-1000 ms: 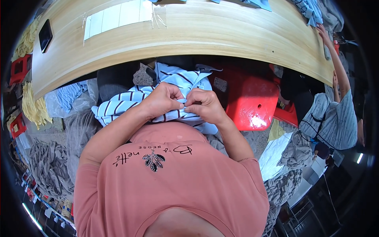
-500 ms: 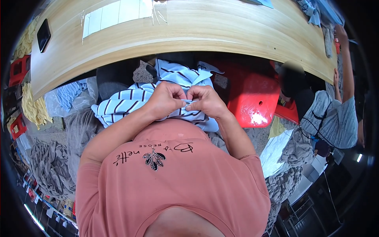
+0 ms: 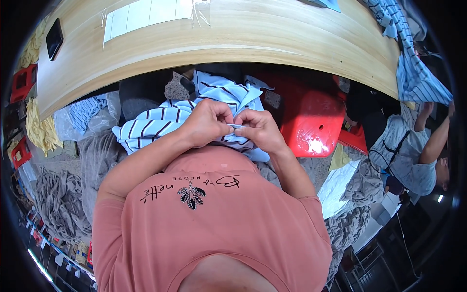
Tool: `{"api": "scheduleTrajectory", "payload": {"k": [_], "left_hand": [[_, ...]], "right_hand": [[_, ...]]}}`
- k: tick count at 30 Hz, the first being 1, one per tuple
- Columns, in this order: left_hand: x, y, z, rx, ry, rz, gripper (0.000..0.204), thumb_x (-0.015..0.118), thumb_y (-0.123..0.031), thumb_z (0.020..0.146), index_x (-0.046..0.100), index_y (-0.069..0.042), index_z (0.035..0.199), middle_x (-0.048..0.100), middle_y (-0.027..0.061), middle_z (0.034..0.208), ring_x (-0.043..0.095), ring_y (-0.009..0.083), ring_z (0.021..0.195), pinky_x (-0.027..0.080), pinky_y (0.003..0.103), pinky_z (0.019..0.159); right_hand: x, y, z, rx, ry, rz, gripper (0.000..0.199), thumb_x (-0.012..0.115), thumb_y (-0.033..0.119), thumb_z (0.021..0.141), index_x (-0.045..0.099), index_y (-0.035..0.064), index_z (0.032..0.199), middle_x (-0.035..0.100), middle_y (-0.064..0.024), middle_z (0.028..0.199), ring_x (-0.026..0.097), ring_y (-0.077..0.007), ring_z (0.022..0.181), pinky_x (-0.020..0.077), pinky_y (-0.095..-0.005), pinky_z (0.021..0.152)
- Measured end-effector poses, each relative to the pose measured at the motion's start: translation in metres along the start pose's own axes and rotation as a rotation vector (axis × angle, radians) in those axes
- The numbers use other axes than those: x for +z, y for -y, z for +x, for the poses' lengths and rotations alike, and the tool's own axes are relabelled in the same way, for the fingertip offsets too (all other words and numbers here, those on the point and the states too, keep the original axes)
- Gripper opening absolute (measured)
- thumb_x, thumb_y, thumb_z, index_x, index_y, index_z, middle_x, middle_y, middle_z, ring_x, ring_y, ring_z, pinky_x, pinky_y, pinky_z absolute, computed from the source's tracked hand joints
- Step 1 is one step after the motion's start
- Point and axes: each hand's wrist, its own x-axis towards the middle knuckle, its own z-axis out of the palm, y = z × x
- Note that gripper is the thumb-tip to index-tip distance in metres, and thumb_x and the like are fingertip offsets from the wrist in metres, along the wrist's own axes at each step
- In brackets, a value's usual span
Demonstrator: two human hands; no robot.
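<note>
A light blue garment with dark stripes lies bunched across my lap, below the table's near edge. My left hand pinches a bit of its fabric between thumb and forefinger. Right beside it, my right hand pinches the same small piece, so the fingertips of both hands nearly meet. A narrow pale edge of cloth shows between the thumbs; its exact shape is too small to tell. The rest of the garment spreads to the left and up beneath the table.
On the wooden table lie a black phone and a taped white sheet. A red plastic stool stands to the right. Grey cloth heaps flank me. At far right a co-worker handles blue striped cloth.
My hands keep their pinch, with the fingertips shifted slightly. At the right, the co-worker has pulled blue striped cloth over the table's edge and leaned away from it.
</note>
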Motion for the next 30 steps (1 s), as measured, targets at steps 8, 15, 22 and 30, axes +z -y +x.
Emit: {"api": "scheduleTrajectory", "payload": {"k": [8, 15, 22, 30], "left_hand": [[0.000, -0.010, -0.006, -0.079, 0.013, 0.052, 0.007, 0.065, 0.000, 0.063, 0.058, 0.000, 0.062, 0.055, 0.0023, 0.057, 0.048, 0.0068, 0.052, 0.038, 0.023, 0.045], [-0.005, -0.005, -0.006, 0.032, -0.057, 0.081, 0.007, 0.064, 0.001, 0.066, 0.057, 0.000, 0.066, 0.054, -0.0013, 0.060, 0.045, 0.0034, 0.052, 0.035, 0.021, 0.043], [0.000, 0.000, -0.008, 0.678, -0.387, 0.525, 0.011, 0.055, 0.005, 0.060, 0.053, -0.001, 0.069, 0.053, 0.0125, 0.066, 0.053, 0.0281, 0.058, 0.043, 0.033, 0.051], [-0.051, 0.024, -0.031, 0.747, -0.358, 0.968, 0.016, 0.053, 0.007, 0.060, 0.050, -0.001, 0.074, 0.052, 0.0132, 0.075, 0.053, 0.0312, 0.066, 0.044, 0.036, 0.056]], "right_hand": [[0.005, -0.006, -0.006, -0.063, 0.006, -0.139, 0.009, 0.063, -0.002, 0.072, 0.056, -0.0005, 0.078, 0.052, 0.0037, 0.068, 0.044, -0.0017, 0.060, 0.0345, -0.0181, 0.050], [0.033, 0.009, -0.005, -0.447, -0.271, -0.566, 0.010, 0.056, -0.006, 0.065, 0.053, -0.0022, 0.074, 0.055, -0.0144, 0.070, 0.054, -0.0268, 0.059, 0.0417, -0.0318, 0.052], [0.035, 0.010, -0.005, -0.553, -0.357, -0.475, 0.019, 0.061, -0.008, 0.064, 0.054, -0.0012, 0.080, 0.057, -0.0107, 0.075, 0.057, -0.0202, 0.064, 0.0453, -0.0260, 0.059], [0.023, -0.025, -0.001, -0.684, -0.305, -0.898, 0.023, 0.061, -0.004, 0.069, 0.056, 0.0001, 0.092, 0.058, -0.0117, 0.074, 0.058, -0.0259, 0.061, 0.0455, -0.0322, 0.051]]}}
